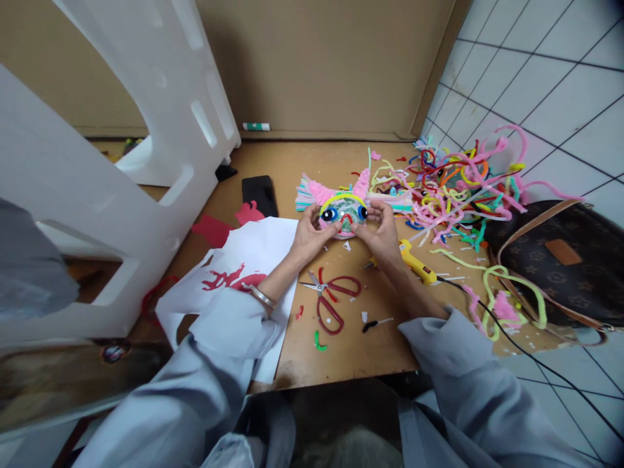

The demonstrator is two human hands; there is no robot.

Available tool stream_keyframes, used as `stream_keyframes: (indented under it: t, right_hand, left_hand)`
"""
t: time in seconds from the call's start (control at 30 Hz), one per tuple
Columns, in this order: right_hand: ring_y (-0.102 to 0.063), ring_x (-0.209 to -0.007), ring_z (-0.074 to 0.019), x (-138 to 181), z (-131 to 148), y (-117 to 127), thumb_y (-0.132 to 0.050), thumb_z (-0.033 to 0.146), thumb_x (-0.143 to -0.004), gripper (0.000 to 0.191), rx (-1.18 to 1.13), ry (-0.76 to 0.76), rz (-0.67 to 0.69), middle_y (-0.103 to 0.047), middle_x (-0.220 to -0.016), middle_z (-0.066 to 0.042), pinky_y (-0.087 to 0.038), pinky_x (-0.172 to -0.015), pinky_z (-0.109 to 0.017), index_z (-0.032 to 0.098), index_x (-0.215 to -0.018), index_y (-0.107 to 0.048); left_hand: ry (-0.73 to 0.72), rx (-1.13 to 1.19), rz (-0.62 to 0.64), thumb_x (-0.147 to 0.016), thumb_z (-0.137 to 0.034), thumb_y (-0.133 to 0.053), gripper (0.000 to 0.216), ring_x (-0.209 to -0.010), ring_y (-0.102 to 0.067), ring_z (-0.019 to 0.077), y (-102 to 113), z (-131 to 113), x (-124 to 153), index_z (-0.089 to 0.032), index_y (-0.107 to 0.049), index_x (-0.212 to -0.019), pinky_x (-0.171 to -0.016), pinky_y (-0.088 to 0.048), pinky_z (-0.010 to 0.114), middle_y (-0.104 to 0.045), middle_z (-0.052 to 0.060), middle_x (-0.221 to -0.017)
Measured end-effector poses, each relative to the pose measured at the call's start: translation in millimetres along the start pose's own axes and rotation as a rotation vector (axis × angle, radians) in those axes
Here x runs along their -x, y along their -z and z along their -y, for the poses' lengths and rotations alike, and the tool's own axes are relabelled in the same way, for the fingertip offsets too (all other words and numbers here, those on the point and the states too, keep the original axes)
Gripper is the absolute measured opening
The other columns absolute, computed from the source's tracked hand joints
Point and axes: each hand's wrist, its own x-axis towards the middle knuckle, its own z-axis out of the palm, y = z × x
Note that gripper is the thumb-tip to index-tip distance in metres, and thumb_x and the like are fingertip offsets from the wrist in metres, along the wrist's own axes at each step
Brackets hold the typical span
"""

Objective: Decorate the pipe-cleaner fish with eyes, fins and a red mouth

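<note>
Between my two hands is a craft animal face [345, 209] with pink fuzzy ears, large blue-rimmed googly eyes, a yellow arch over them and a red mouth. My left hand [312, 233] grips its left side, thumb on the front below the eye. On the opposite side my right hand [381, 231] holds it the same way, with the thumb beside the mouth. Bundles of striped pipe cleaners [306, 194] lie behind it to either side. Red-handled scissors [331, 292] rest open on the table below my hands. A yellow glue gun [417, 261] lies by my right wrist.
White paper [273, 250] with red cut-outs covers the left side, near a black phone [260, 194]. Tangled pipe cleaners [458, 188] heap at the back right, beside a brown handbag [546, 253]. The glue gun's black cord [507, 335] runs off right. A white plastic panel [185, 130] stands left.
</note>
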Motion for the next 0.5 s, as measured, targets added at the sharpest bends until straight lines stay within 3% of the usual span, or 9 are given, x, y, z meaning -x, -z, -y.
stream_keyframes:
  t: [0.5]
  right_hand:
    - [-0.059,-0.104,-0.0236,-3.3,-7.1,2.3,-0.079,0.049,-0.061,0.063,-0.051,0.007,0.042,-0.062,-0.11,-0.006,-0.049,-0.098,-0.046,0.026,-0.111,-0.048]
  left_hand:
    - [-0.007,-0.02,0.009,-0.067,-0.047,-0.081,0.062,-0.118,-0.064,0.0285,1.5,3.0,0.0,-0.017,-0.049,-0.112,-0.108,-0.049,0.048,-0.065,0.015,-0.123]
